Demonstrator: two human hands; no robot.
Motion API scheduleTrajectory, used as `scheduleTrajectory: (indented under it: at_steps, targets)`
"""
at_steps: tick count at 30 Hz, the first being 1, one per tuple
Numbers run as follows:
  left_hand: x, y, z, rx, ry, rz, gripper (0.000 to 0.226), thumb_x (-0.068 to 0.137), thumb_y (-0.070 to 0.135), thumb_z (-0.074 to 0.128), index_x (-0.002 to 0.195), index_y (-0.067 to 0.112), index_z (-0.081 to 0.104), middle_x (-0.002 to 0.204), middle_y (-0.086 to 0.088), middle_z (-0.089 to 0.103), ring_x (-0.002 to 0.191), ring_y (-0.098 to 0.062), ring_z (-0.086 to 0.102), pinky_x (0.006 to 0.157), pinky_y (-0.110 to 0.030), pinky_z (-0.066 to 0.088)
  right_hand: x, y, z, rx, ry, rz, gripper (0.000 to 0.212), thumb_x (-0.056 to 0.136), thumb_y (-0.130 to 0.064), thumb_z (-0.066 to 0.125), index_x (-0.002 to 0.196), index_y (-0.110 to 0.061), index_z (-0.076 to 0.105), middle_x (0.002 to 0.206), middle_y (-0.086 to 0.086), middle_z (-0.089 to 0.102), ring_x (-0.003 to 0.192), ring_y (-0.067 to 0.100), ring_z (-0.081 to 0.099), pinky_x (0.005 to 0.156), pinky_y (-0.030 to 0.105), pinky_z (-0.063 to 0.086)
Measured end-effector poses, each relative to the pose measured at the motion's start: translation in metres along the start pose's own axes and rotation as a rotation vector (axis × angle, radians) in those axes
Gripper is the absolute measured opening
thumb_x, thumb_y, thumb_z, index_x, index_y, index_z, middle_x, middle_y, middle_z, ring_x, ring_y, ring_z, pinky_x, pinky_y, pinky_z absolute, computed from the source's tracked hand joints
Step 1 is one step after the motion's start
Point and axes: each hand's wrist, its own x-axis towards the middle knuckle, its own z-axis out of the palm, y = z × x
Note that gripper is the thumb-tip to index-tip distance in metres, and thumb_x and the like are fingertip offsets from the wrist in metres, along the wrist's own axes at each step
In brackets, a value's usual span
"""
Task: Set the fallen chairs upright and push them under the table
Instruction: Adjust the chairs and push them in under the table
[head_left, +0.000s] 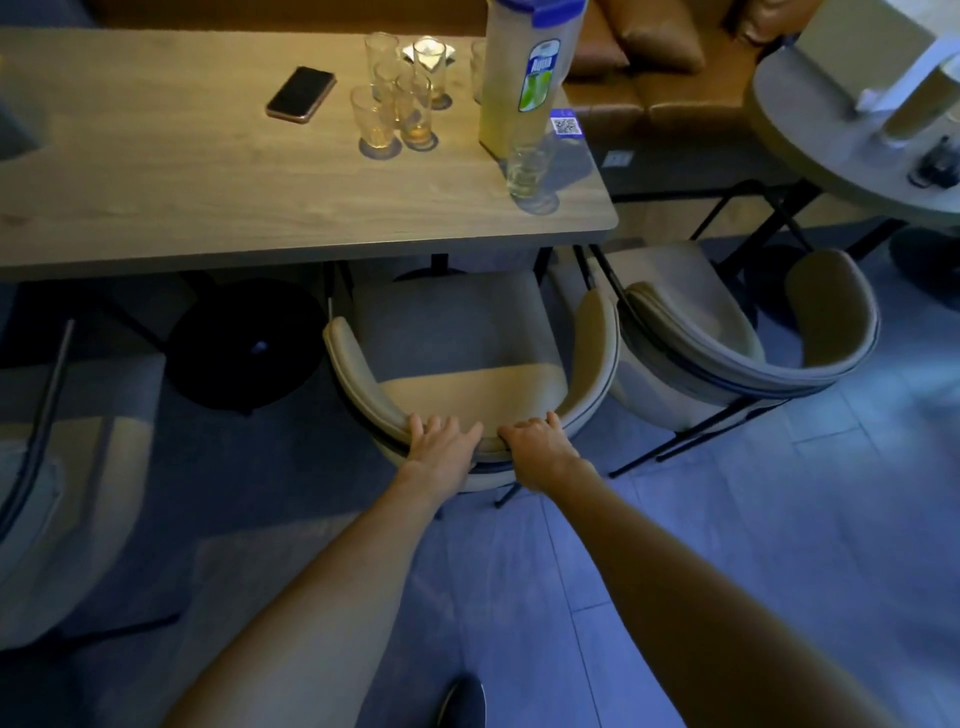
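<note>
A beige chair (457, 353) with a curved backrest stands upright at the wooden table (208, 208), its seat partly under the tabletop. My left hand (441, 441) lies on the top of the backrest with fingers spread and fairly straight. My right hand (535, 441) grips the backrest rim just to the right, fingers curled over it. A second beige chair (727, 343) stands upright to the right, beside the table's corner. At the left edge, part of a third chair (62, 467) is in view.
On the table are a phone (301, 94), several glasses (400, 104), a tall pitcher (530, 78) and one glass (530, 171) near the right corner. A black round table base (244, 343) sits under the table. A round table (852, 119) stands at right.
</note>
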Motion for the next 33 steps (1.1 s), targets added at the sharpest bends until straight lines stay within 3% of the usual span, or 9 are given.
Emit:
scheduleTrajectory:
  at_steps: [2, 5, 10, 19, 33]
  targets:
    - [0.005, 0.0, -0.004, -0.009, -0.01, -0.008, 0.016, 0.099, 0.031, 0.052, 0.112, 0.024, 0.047, 0.118, -0.009, 0.057, 0.115, -0.034, 0.048, 0.101, -0.053, 0.026, 0.008, -0.002, 0.002, -0.023, -0.005, 0.004, 0.047, 0.091, -0.012, 0.054, 0.138, -0.018, 0.049, 0.127, 0.008, 0.062, 0.124, 0.029, 0.053, 0.12, 0.052, 0.015]
    - [0.01, 0.003, -0.009, -0.026, -0.039, -0.019, 0.013, 0.096, 0.03, 0.057, 0.098, 0.026, 0.045, 0.11, -0.006, 0.063, 0.111, -0.034, 0.052, 0.099, -0.051, 0.028, 0.022, -0.003, 0.003, -0.007, -0.021, 0.042, 0.041, 0.091, -0.013, 0.057, 0.13, -0.024, 0.055, 0.122, 0.003, 0.065, 0.119, 0.024, 0.057, 0.115, 0.047, 0.023]
    - [0.015, 0.002, -0.007, -0.006, -0.016, -0.035, 0.015, 0.096, 0.033, 0.06, 0.106, 0.024, 0.055, 0.108, -0.003, 0.067, 0.108, -0.032, 0.059, 0.102, -0.053, 0.027, 0.035, -0.007, 0.003, 0.039, -0.088, 0.074, 0.039, 0.09, -0.013, 0.06, 0.125, -0.03, 0.06, 0.118, 0.0, 0.064, 0.118, 0.022, 0.056, 0.112, 0.049, 0.024]
    - [0.002, -0.006, -0.005, 0.004, -0.018, -0.008, 0.025, 0.096, 0.033, 0.061, 0.115, 0.021, 0.052, 0.109, -0.005, 0.069, 0.109, -0.033, 0.062, 0.108, -0.066, 0.019, 0.029, -0.014, 0.007, 0.017, -0.097, 0.038, 0.048, 0.09, -0.018, 0.061, 0.135, -0.03, 0.054, 0.121, -0.001, 0.065, 0.118, 0.023, 0.056, 0.11, 0.048, 0.025]
    - [-0.091, -0.043, 0.033, 0.008, -0.102, -0.049, 0.032, 0.095, 0.032, 0.062, 0.122, 0.02, 0.05, 0.113, -0.007, 0.068, 0.112, -0.034, 0.061, 0.108, -0.067, 0.018, -0.021, -0.108, 0.035, 0.049, -0.116, 0.029, 0.04, 0.091, -0.016, 0.061, 0.127, -0.031, 0.059, 0.117, -0.004, 0.066, 0.115, 0.02, 0.056, 0.111, 0.048, 0.026]
